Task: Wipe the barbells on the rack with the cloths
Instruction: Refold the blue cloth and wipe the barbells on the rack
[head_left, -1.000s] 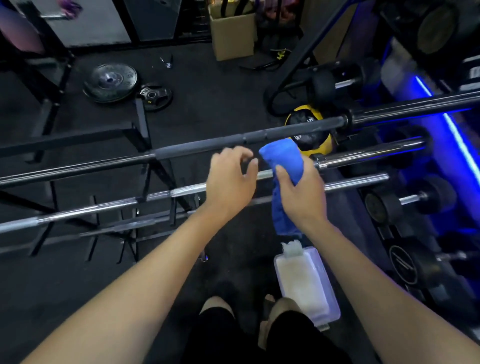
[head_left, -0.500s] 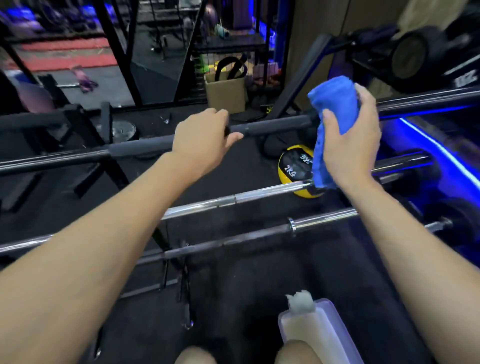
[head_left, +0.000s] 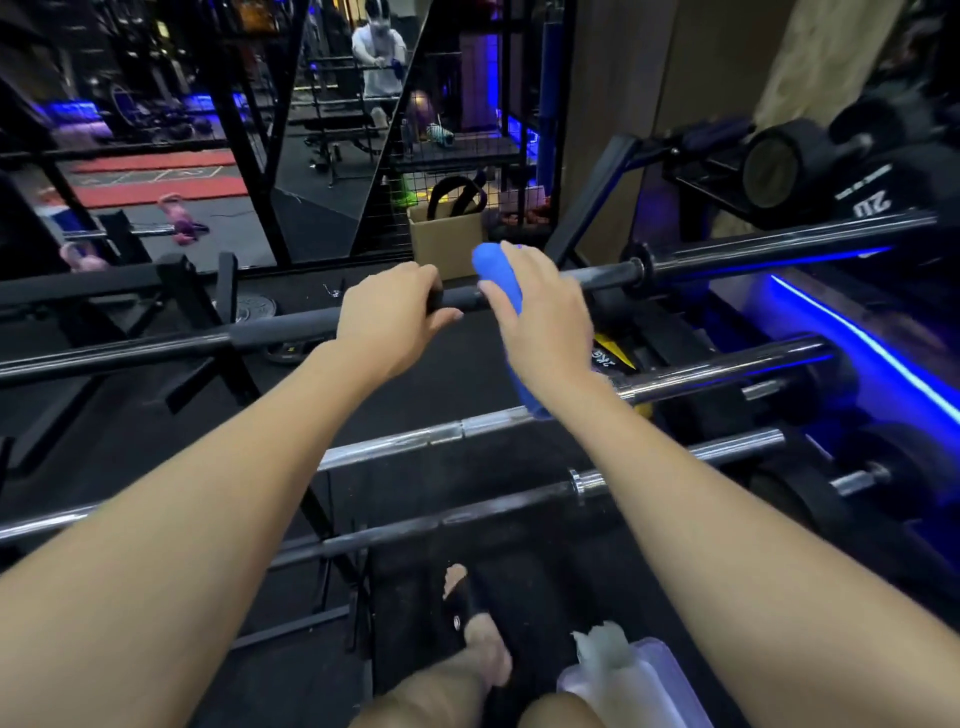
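Person is standing at the barbell rack, both bare arms reaching forward. Left hand (head_left: 387, 317) is curling over the top black barbell (head_left: 280, 332), fingers wrapped round the dark shaft, gripping it. Right hand (head_left: 545, 322) is sitting just beside it at 3 o'clock on the same bar, clenching a blue cloth (head_left: 496, 275) and pressing it onto the shaft; the cloth is bunching above the fingers and a tail of it is hanging below the wrist toward 6 o'clock. The two hands are near each other but not touching.

Top barbell is running from 9 o'clock up to 2 o'clock, its collar and sleeve (head_left: 779, 249) lying right of the right hand. Below it, toward 6 o'clock, a chrome barbell (head_left: 415, 439) is lying parallel, partly hidden by the right forearm. A third, darker bar (head_left: 519, 506) is lying lower still on the rack.

At 5 o'clock near the person's knee a clear plastic container (head_left: 670, 691) is sitting with a whitish wipe (head_left: 597, 644) poking up. A sandalled foot (head_left: 465, 603) is showing at 6 o'clock. A cardboard box (head_left: 441, 244) is standing on the floor at 12 o'clock behind the bar. Dumbbells (head_left: 789, 161) are resting on a rack at 2 o'clock, a blue light strip (head_left: 872, 343) glowing at 3 o'clock. A yellow-and-black ball (head_left: 610, 358) is peeking out under the right wrist.
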